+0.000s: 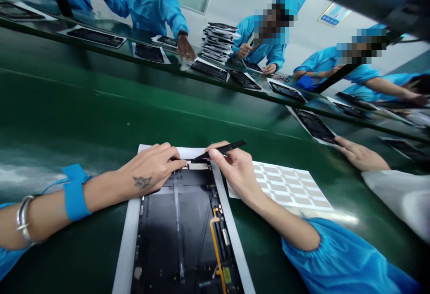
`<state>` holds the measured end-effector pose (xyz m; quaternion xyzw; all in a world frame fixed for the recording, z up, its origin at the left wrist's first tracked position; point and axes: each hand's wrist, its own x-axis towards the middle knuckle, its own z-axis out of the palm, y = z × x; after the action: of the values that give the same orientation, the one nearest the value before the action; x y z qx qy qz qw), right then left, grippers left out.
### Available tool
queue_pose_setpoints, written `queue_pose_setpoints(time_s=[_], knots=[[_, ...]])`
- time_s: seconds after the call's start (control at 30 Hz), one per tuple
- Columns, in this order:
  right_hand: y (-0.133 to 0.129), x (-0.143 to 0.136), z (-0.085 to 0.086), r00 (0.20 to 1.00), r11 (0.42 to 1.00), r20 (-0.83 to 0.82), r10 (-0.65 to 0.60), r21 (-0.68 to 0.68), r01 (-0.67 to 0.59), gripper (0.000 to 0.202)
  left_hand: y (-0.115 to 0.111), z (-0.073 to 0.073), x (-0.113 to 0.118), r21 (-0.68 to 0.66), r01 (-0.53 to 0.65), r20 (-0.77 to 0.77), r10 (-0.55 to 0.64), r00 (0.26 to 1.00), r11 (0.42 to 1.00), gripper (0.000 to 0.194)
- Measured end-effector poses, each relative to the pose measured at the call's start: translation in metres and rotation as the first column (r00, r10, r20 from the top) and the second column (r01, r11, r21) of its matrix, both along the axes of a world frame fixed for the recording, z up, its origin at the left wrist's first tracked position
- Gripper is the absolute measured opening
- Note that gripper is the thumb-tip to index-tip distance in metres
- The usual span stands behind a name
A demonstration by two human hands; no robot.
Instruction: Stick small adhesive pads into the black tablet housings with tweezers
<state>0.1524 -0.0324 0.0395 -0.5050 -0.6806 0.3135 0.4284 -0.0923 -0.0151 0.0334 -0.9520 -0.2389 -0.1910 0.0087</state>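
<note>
A black device housing [161,222] with an orange flex cable [217,240] lies on a white sheet [126,245] on the green surface. At the housing's top edge is a small pale strip [199,166]. My left hand [156,164] rests over the housing's upper left corner, fingers bent together near the strip's left end; whatever they may hold is hidden. In my right hand [237,168] black tweezers [220,150] are pinched between thumb and fingers, their tips pointing left, just above the strip. A blue band [76,193] circles my left wrist.
Right of the housing lies a white sheet of grey labels [292,184]. Another person's hand [364,154] touches a device [316,125] at the right. Across the green belt [101,101], people in blue work beside several devices and a tall stack [219,43].
</note>
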Motion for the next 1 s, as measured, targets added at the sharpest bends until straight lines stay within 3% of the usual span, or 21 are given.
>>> queue_pose_setpoints(time_s=[0.23, 0.43, 0.5, 0.7, 0.83, 0.93, 1.0], knots=[[-0.002, -0.009, 0.0, 0.982, 0.976, 0.126, 0.142, 0.149, -0.161, 0.022, 0.001, 0.0, 0.001, 0.011, -0.003, 0.008, 0.003, 1.0, 1.0, 0.036], [-0.005, -0.007, 0.0, 0.937, 0.878, 0.242, 0.252, 0.351, -0.327, 0.008, 0.001, -0.002, 0.002, 0.027, 0.001, 0.002, -0.001, 1.0, 1.0, 0.033], [-0.006, -0.007, 0.0, 0.94, 0.879, 0.235, 0.248, 0.353, -0.321, 0.008, 0.0, -0.001, 0.002, 0.02, -0.003, -0.005, 0.003, 1.0, 1.0, 0.033], [-0.004, -0.009, -0.002, 0.965, 0.936, 0.185, 0.185, 0.266, -0.231, 0.012, 0.0, -0.001, 0.002, 0.067, -0.02, -0.011, 0.021, 1.0, 0.998, 0.035], [-0.004, -0.002, 0.0, 0.972, 0.968, 0.104, 0.212, 0.116, -0.224, 0.022, -0.001, -0.002, 0.002, 0.065, -0.032, -0.019, 0.034, 0.999, 0.997, 0.034], [-0.005, 0.011, -0.001, 0.998, 0.996, -0.003, 0.068, -0.064, -0.068, 0.033, -0.002, -0.002, 0.003, 0.059, -0.011, 0.001, 0.011, 1.0, 0.998, 0.035], [-0.007, 0.02, -0.003, 0.992, 0.978, -0.095, -0.087, -0.195, 0.068, 0.041, -0.003, -0.002, 0.004, 0.062, 0.007, -0.015, -0.006, 1.0, 0.998, 0.041]])
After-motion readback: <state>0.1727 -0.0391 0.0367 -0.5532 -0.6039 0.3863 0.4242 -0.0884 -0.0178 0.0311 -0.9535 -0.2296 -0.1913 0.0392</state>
